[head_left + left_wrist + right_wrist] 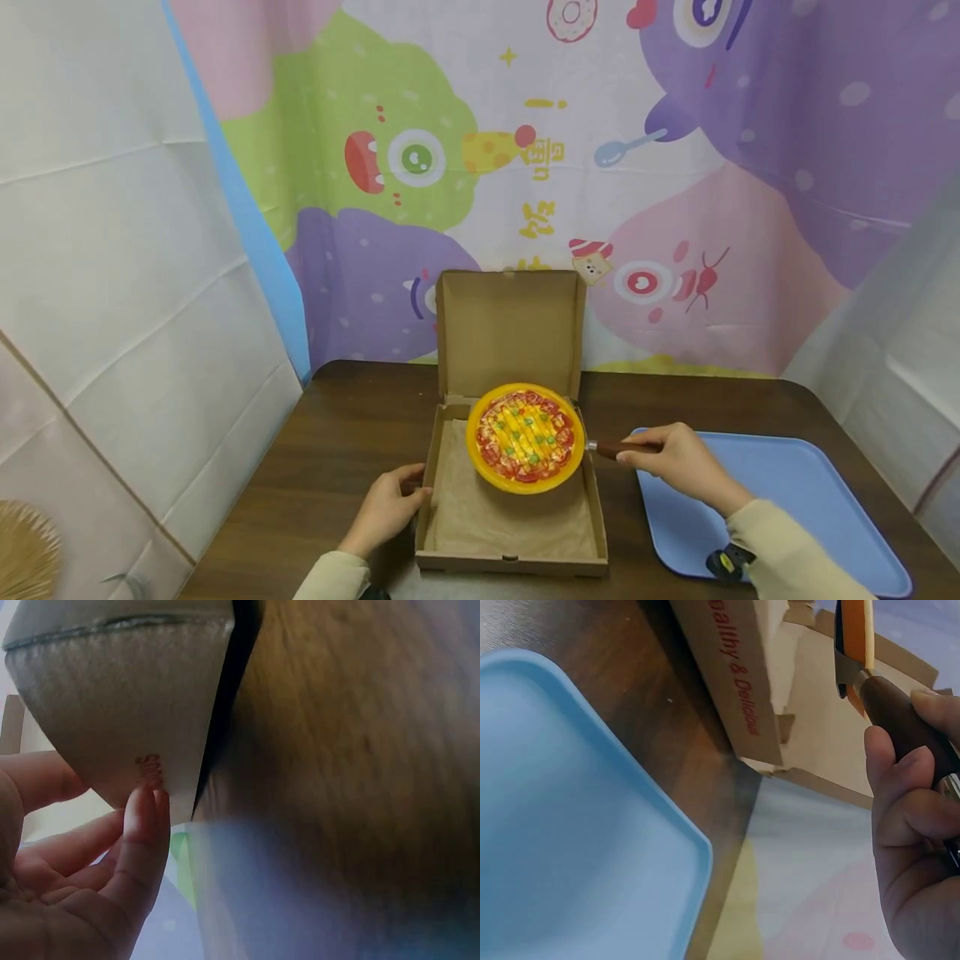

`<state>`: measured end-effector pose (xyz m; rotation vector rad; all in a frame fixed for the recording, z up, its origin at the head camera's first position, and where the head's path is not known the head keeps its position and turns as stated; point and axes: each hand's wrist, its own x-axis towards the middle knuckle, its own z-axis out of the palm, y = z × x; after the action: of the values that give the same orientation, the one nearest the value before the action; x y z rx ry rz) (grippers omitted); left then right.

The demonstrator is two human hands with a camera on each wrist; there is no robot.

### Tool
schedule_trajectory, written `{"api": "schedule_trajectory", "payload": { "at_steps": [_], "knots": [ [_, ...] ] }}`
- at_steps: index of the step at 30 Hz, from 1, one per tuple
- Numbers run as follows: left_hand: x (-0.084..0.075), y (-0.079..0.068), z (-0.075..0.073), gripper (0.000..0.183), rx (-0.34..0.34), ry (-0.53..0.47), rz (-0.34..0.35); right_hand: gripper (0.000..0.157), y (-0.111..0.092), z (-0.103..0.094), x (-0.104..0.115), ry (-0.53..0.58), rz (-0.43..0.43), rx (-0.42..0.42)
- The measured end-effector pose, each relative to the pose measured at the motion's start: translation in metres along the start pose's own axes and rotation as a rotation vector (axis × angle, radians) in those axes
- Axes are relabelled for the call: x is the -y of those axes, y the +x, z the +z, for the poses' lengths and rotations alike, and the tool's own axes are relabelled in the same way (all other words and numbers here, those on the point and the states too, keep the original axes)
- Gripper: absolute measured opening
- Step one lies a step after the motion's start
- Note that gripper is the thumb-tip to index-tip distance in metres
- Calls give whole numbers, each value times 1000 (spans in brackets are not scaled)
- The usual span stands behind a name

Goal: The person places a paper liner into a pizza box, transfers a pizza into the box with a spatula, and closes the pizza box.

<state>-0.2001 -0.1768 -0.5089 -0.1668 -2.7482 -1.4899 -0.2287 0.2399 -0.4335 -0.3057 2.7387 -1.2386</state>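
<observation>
My right hand [678, 462] grips the dark wooden handle [900, 712] of a pizza server. Its metal blade [841, 671] lies under a round pizza [525, 437] with a yellow rim, red slices and green bits on top. The pizza is raised over the open cardboard pizza box [510, 542], toward its back right, and tilted to face the head camera. My left hand [382, 508] holds the box's left wall, thumb at the rim and fingertips [142, 814] on the outer face.
Brown paper [465, 508] lines the box, and its lid [510, 333] stands up at the back. A blue tray [780, 500] lies to the right on the dark wooden table [315, 475]. A cartoon-print curtain [450, 192] hangs behind.
</observation>
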Motion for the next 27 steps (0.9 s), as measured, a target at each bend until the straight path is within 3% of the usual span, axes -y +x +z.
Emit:
{"api": "schedule_trajectory", "payload": {
  "at_steps": [27],
  "knots": [
    [-2,-1,5,38,-20,-24,25,24,-1,47,-16,-63,-92,13]
  ]
}}
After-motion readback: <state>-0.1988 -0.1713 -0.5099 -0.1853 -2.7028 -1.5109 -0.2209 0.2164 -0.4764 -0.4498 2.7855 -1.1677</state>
